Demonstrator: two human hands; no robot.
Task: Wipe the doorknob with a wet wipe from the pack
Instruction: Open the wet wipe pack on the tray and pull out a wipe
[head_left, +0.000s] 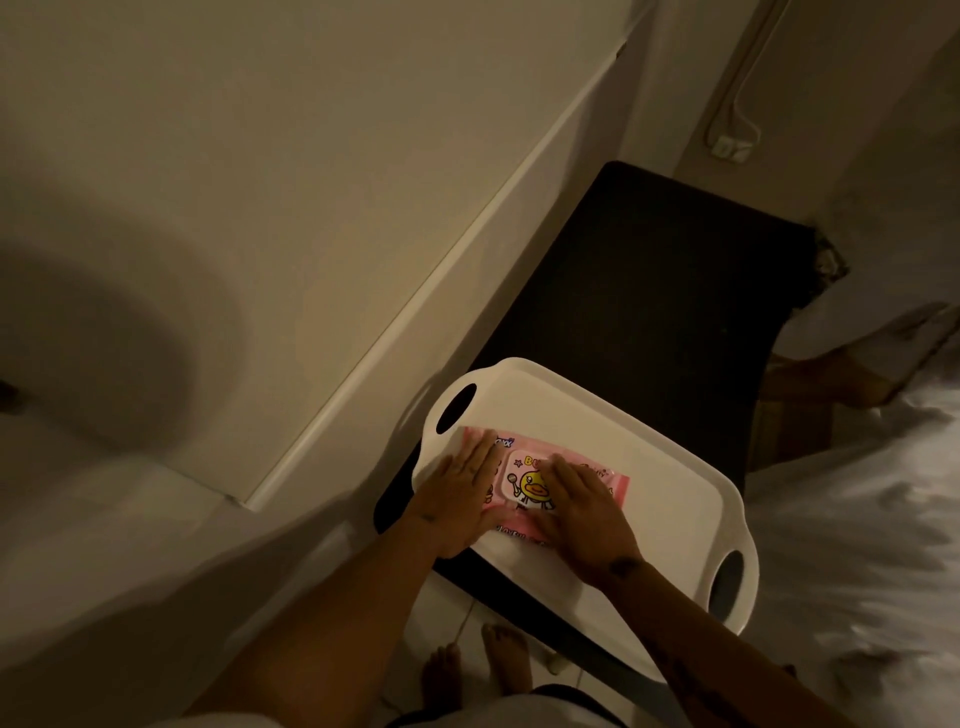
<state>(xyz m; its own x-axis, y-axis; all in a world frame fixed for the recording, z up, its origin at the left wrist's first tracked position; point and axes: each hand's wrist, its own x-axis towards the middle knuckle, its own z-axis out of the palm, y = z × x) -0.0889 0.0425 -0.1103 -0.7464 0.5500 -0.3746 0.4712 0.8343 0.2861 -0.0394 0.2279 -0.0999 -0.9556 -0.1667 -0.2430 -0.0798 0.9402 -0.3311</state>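
A pink wet wipe pack (524, 480) with a yellow duck on its white lid lies flat on a white tray (623, 467). My left hand (460, 491) rests palm down on the pack's left end, fingers together and flat. My right hand (582, 506) lies flat over the pack's right half and the edge of the lid. Neither hand grips anything. The lid looks closed. No doorknob is in sight.
The tray, with cut-out handles at both ends, sits on a dark table (649, 312). A white door or wall panel (260, 208) stands to the left. A white bed sheet (857, 519) fills the right. My bare feet (472, 670) stand on the floor below.
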